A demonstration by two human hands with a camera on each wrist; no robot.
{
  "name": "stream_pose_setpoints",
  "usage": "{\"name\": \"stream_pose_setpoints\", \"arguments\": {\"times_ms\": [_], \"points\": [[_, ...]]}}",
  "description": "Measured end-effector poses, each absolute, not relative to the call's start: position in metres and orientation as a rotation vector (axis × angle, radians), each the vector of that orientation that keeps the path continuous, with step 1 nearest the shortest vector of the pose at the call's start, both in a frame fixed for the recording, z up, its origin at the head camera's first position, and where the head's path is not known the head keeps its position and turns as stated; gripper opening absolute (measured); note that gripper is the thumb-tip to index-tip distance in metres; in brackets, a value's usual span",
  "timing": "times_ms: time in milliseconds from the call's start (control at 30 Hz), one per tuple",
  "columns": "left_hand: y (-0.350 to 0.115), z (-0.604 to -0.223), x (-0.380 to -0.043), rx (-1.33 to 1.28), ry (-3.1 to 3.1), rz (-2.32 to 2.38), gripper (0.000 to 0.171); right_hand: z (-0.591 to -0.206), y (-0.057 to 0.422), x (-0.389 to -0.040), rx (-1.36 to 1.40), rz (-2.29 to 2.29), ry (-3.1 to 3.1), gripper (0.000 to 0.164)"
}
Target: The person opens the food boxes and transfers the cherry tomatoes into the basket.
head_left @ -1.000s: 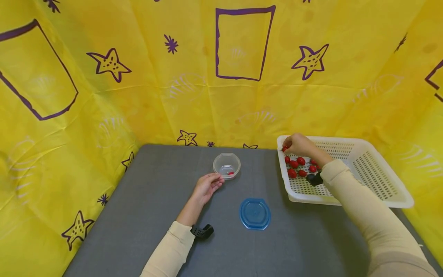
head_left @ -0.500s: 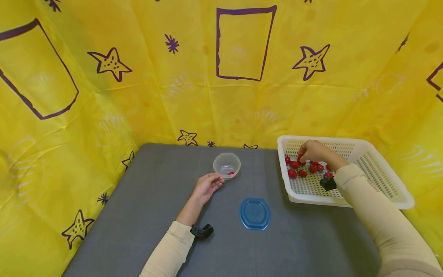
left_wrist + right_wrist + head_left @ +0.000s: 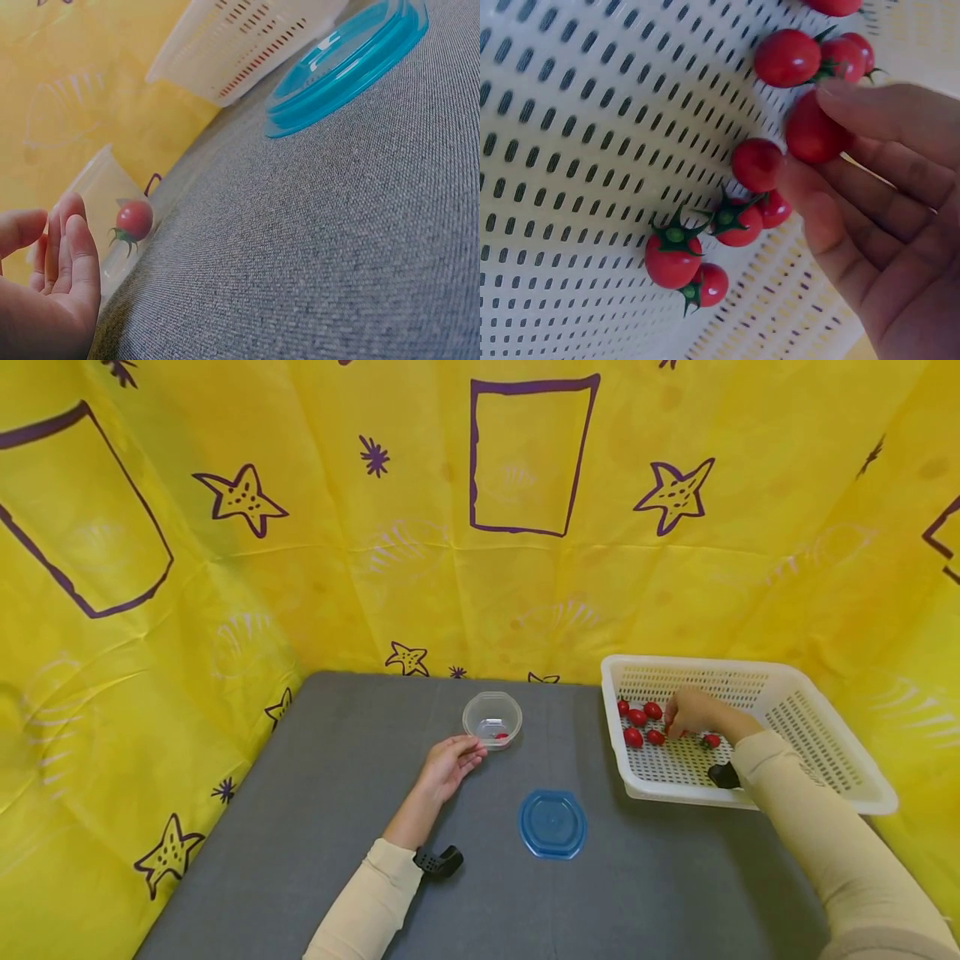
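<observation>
My left hand (image 3: 448,766) pinches the near rim of a small clear plastic container (image 3: 492,708). One cherry tomato (image 3: 135,220) with a green stem shows inside it in the left wrist view. At the right, my right hand (image 3: 693,712) is down inside a white slotted basket (image 3: 825,727). Its thumb and fingers pinch a red cherry tomato (image 3: 817,129), seen in the right wrist view. More cherry tomatoes (image 3: 673,259) lie around the fingers on the basket floor, some with green stems. Several others (image 3: 633,737) sit at the basket's left side.
A blue lid (image 3: 552,824) lies flat on the grey tabletop (image 3: 480,885), between the left hand and the basket. Yellow patterned cloth (image 3: 420,593) hangs along the back and both sides.
My right hand has moved from the basket's far left corner rightward and nearer, staying inside the basket. My left hand and the clear container have kept their place.
</observation>
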State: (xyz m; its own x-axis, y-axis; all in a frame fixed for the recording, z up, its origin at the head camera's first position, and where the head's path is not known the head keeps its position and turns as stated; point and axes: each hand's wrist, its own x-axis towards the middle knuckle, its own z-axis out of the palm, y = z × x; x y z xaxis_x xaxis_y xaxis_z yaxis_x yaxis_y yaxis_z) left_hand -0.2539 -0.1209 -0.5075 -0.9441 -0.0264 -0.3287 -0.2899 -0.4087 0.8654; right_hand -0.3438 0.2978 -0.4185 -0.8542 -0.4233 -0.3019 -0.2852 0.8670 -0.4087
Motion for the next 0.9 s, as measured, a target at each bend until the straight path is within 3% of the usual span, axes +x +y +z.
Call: {"name": "stream_pose_setpoints", "arguments": {"times_ms": [533,733,900], "points": [[-0.121,-0.505,-0.254,-0.434,1.612,2.482,0.005,-0.426,0.297,-0.345,-0.439,-0.431,2.514,0.01],[-0.121,-0.506,-0.252,-0.43,1.605,2.478,0.007,-0.435,0.294,-0.346,-0.432,-0.347,2.499,0.026],[-0.121,-0.507,-0.252,-0.42,1.612,2.473,0.011,-0.435,0.291,-0.346,-0.417,-0.289,2.511,0.015]]}}
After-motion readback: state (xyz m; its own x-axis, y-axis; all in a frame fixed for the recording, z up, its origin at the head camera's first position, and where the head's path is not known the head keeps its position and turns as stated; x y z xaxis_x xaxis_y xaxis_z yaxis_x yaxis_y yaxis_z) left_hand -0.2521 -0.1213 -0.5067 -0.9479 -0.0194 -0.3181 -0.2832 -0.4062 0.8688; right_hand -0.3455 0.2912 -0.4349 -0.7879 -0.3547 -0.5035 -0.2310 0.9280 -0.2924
